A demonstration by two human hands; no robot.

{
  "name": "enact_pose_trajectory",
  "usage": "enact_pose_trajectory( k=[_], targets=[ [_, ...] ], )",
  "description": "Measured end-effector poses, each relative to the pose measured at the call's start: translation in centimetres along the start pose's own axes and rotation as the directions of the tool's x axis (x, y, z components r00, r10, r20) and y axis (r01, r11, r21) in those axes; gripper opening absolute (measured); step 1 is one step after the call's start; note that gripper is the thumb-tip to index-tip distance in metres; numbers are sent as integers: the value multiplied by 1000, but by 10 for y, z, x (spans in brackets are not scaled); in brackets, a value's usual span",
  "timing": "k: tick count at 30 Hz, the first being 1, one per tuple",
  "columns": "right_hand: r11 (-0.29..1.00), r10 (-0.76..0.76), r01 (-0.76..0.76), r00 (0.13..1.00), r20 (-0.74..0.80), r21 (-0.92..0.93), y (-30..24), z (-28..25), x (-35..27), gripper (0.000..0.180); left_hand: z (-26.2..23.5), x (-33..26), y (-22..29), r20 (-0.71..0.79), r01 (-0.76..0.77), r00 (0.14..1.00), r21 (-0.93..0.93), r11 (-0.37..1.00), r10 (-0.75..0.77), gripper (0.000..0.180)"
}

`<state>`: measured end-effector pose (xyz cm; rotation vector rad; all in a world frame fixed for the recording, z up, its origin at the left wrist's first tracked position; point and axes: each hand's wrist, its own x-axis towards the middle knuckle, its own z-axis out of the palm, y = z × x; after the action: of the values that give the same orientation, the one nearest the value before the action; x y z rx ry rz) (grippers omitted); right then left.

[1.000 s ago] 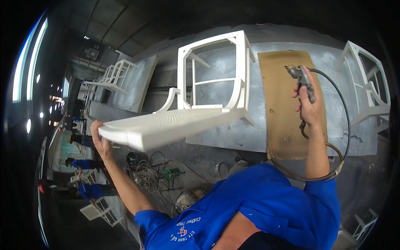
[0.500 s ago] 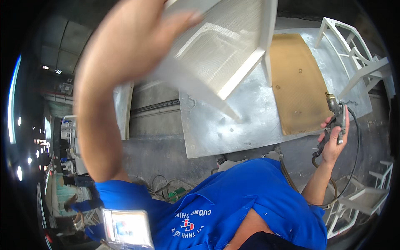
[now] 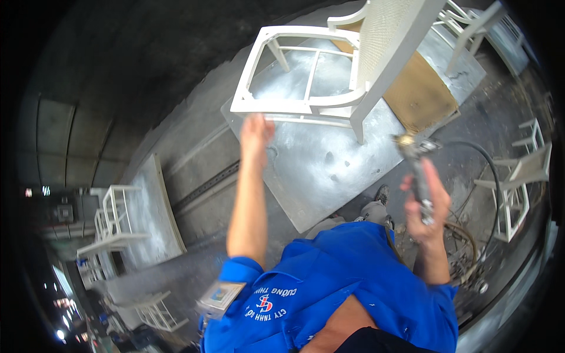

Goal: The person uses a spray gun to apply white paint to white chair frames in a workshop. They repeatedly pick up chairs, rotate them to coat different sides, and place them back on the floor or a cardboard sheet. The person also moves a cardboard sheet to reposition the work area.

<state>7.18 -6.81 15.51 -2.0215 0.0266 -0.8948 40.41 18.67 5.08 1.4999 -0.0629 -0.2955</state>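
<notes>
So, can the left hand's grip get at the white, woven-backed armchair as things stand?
Probably yes: the left hand's grip is beside the near seat rail of the white, woven-backed armchair; nothing visible blocks it, though blur hides any contact.

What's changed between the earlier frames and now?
The white chair has turned: its backrest went from the near side of the seat frame to the right. The left hand has let go of the backrest and is now by the frame's near left corner; blur hides whether it touches. The right hand still holds the spray gun, and the brown sheet still lies on the grey board.
</notes>
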Motion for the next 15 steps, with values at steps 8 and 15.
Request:
enact_pose_trajectory(
  k=[8, 15],
  targets=[
    [945, 222, -229, 973, -55, -232, 42, 174, 67, 61, -190, -256, -326, 163, 273, 727, 823, 499, -667, 26],
    [884, 340, -370, 928, -150, -285, 86, 242, 106, 56, -287, -347, -322, -302, 827, 544, 353, 439, -783, 25]
  ],
)
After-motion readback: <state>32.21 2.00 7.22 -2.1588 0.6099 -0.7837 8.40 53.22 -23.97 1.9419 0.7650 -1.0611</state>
